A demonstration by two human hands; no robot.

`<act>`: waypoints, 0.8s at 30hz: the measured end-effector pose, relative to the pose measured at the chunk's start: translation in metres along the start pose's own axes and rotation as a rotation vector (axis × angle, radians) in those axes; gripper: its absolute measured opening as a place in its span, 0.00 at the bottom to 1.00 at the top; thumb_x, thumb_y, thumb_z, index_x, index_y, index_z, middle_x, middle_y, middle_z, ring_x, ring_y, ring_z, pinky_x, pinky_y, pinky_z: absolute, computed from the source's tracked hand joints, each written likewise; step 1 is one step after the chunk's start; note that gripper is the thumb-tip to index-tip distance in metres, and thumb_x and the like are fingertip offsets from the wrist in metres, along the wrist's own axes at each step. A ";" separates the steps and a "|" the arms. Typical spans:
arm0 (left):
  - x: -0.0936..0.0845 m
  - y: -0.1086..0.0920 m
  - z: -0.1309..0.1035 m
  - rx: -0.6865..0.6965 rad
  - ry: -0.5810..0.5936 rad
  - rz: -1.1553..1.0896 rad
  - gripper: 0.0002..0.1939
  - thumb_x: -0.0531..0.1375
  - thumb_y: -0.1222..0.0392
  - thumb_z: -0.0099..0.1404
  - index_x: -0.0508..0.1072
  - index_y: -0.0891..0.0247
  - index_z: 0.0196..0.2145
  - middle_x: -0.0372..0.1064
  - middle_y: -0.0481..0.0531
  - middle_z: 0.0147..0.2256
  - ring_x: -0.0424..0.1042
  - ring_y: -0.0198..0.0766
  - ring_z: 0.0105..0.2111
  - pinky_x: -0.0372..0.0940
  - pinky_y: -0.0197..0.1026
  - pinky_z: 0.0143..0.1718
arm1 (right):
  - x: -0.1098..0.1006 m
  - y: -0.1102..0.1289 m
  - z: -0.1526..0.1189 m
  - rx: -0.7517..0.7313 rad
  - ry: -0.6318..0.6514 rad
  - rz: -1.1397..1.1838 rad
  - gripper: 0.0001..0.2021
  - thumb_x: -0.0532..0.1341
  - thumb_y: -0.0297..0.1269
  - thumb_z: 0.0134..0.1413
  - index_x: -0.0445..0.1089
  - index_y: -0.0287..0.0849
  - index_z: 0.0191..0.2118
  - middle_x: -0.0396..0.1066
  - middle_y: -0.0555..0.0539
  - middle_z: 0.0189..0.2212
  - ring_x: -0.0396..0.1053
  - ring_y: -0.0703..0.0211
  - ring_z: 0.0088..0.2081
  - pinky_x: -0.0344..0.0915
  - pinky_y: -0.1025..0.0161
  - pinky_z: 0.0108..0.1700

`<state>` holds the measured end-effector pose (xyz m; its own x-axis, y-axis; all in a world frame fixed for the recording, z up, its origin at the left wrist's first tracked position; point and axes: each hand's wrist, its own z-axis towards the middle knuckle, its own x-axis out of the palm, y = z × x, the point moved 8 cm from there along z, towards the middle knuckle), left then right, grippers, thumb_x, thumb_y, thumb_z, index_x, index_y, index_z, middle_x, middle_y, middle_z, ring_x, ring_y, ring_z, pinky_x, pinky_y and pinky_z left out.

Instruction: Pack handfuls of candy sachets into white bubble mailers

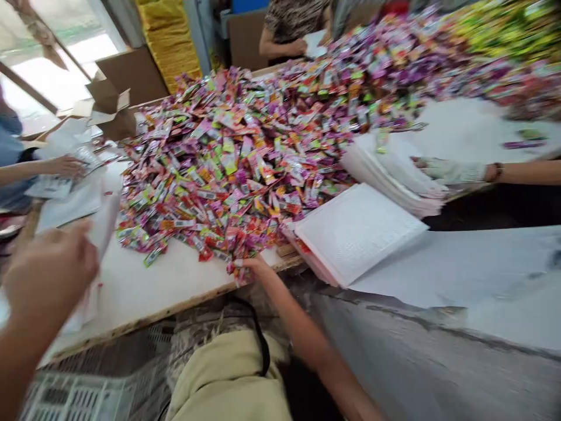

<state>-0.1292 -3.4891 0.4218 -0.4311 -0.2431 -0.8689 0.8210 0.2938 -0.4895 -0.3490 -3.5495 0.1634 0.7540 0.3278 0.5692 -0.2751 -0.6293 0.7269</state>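
1. Table (153,283): white, flat top with a bare wooden edge, running from 8 o'clock toward 2 o'clock.
2. Pile of packets (236,158): small, slim, shiny plastic, in pink, purple, orange and green; heaped on the table, chiefly from 9 o'clock round to 1.
3. Yellow packets (511,29): a glossy heap at 2 o'clock.
4. Yellow stack (169,44): wrinkled, at 11 o'clock; cardboard box (116,108), brown, flaps raised, at 10.
5. Co-workers: a person (298,26) at 12 o'clock; a bare hand (65,168) at 9; a gloved hand (458,171) between 2 and 3, touching white envelopes (390,169).
6. Padded envelopes (362,231): white, square-cornered, dimpled, stacked between 3 and 4 o'clock.
7. Crate (76,403): pale slotted plastic, at 8 o'clock.
8. Right hand (252,264): at 7 o'clock, fingers closed round a handful of packets (240,276) by the table edge.
9. Left hand (55,266): between 8 and 9, blurred, curled near white sheets (72,207); whether it held anything could not be told.
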 end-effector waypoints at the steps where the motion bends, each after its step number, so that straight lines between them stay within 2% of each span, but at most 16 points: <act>1: 0.001 0.023 -0.017 -0.082 -0.018 0.188 0.18 0.48 0.61 0.70 0.71 0.68 0.50 0.71 0.51 0.37 0.72 0.40 0.36 0.71 0.44 0.37 | -0.002 -0.003 -0.001 0.020 -0.012 -0.023 0.20 0.71 0.44 0.25 0.71 0.43 0.31 0.72 0.51 0.21 0.69 0.59 0.21 0.69 0.62 0.25; 2: 0.009 0.043 -0.034 -0.150 0.007 0.399 0.17 0.50 0.64 0.68 0.72 0.66 0.49 0.72 0.52 0.36 0.73 0.43 0.36 0.70 0.44 0.37 | -0.003 -0.005 -0.002 0.033 -0.016 -0.049 0.21 0.70 0.45 0.25 0.71 0.43 0.32 0.72 0.51 0.21 0.69 0.58 0.21 0.69 0.62 0.25; 3: 0.026 0.061 -0.048 -0.201 0.077 0.585 0.15 0.51 0.65 0.67 0.73 0.64 0.48 0.73 0.53 0.36 0.74 0.45 0.37 0.69 0.44 0.37 | -0.005 -0.005 -0.002 0.022 -0.024 -0.070 0.21 0.70 0.45 0.26 0.71 0.44 0.33 0.73 0.50 0.22 0.71 0.57 0.23 0.70 0.61 0.26; 5: 0.079 0.089 -0.069 -0.245 0.290 0.741 0.15 0.53 0.65 0.68 0.73 0.63 0.49 0.74 0.57 0.40 0.74 0.46 0.40 0.67 0.42 0.39 | -0.008 -0.002 -0.002 -0.022 -0.041 -0.114 0.22 0.69 0.47 0.28 0.72 0.45 0.35 0.74 0.48 0.25 0.74 0.53 0.28 0.72 0.58 0.30; 6: 0.109 0.097 -0.075 -0.237 0.376 0.674 0.16 0.51 0.66 0.69 0.72 0.62 0.51 0.74 0.57 0.43 0.74 0.44 0.42 0.66 0.41 0.40 | -0.009 0.002 -0.003 -0.046 -0.049 -0.138 0.23 0.69 0.48 0.29 0.72 0.45 0.36 0.75 0.48 0.27 0.75 0.51 0.32 0.73 0.57 0.33; 7: 0.133 0.102 -0.078 -0.245 0.394 0.607 0.15 0.52 0.65 0.70 0.71 0.61 0.52 0.74 0.58 0.44 0.74 0.43 0.43 0.65 0.40 0.41 | -0.011 0.005 -0.004 -0.064 -0.053 -0.167 0.22 0.69 0.49 0.30 0.72 0.45 0.36 0.75 0.47 0.28 0.76 0.50 0.35 0.74 0.56 0.36; 8: 0.153 0.105 -0.077 -0.259 0.389 0.542 0.15 0.53 0.63 0.70 0.71 0.61 0.52 0.74 0.57 0.45 0.74 0.43 0.44 0.64 0.40 0.42 | -0.011 0.010 -0.005 -0.079 -0.054 -0.204 0.22 0.69 0.49 0.31 0.72 0.45 0.36 0.76 0.46 0.28 0.76 0.49 0.38 0.74 0.55 0.39; 10: 0.179 0.105 -0.073 -0.293 0.343 0.427 0.15 0.57 0.57 0.69 0.70 0.60 0.53 0.75 0.56 0.42 0.74 0.44 0.44 0.63 0.40 0.41 | -0.009 0.023 -0.009 -0.105 -0.041 -0.308 0.21 0.70 0.48 0.31 0.72 0.45 0.34 0.75 0.47 0.27 0.75 0.48 0.39 0.73 0.54 0.42; 13: 0.191 0.105 -0.069 -0.361 0.287 0.302 0.18 0.62 0.51 0.65 0.70 0.59 0.50 0.75 0.52 0.34 0.74 0.44 0.39 0.59 0.39 0.36 | 0.009 0.039 -0.014 -0.105 0.029 -0.528 0.17 0.70 0.44 0.33 0.71 0.43 0.31 0.74 0.48 0.26 0.74 0.51 0.34 0.72 0.56 0.39; 17: 0.192 0.113 -0.069 -0.411 0.230 0.136 0.14 0.63 0.52 0.62 0.72 0.60 0.44 0.72 0.49 0.28 0.72 0.42 0.32 0.53 0.37 0.30 | 0.062 0.043 -0.011 -0.187 0.157 -0.871 0.19 0.68 0.39 0.35 0.72 0.41 0.39 0.76 0.49 0.32 0.73 0.54 0.35 0.70 0.59 0.39; 20: 0.186 0.120 -0.069 -0.367 0.113 -0.065 0.05 0.60 0.59 0.62 0.73 0.62 0.36 0.71 0.50 0.27 0.70 0.39 0.30 0.52 0.36 0.29 | 0.094 0.028 0.000 -0.200 0.218 -1.201 0.24 0.68 0.37 0.36 0.70 0.43 0.45 0.77 0.48 0.36 0.74 0.52 0.39 0.67 0.61 0.41; 24: 0.166 0.135 -0.073 -0.452 -0.077 -0.350 0.09 0.57 0.56 0.63 0.72 0.63 0.32 0.61 0.43 0.20 0.60 0.33 0.22 0.52 0.34 0.26 | 0.102 0.005 0.014 -0.114 0.180 -1.610 0.25 0.67 0.45 0.44 0.66 0.41 0.49 0.76 0.43 0.38 0.73 0.46 0.42 0.62 0.59 0.41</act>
<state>-0.1173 -3.4220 0.2056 -0.6062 -0.4586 -0.6497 0.3850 0.5456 -0.7443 -0.2655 -3.5289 0.2196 0.2158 0.6389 -0.7384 0.6406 0.4781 0.6008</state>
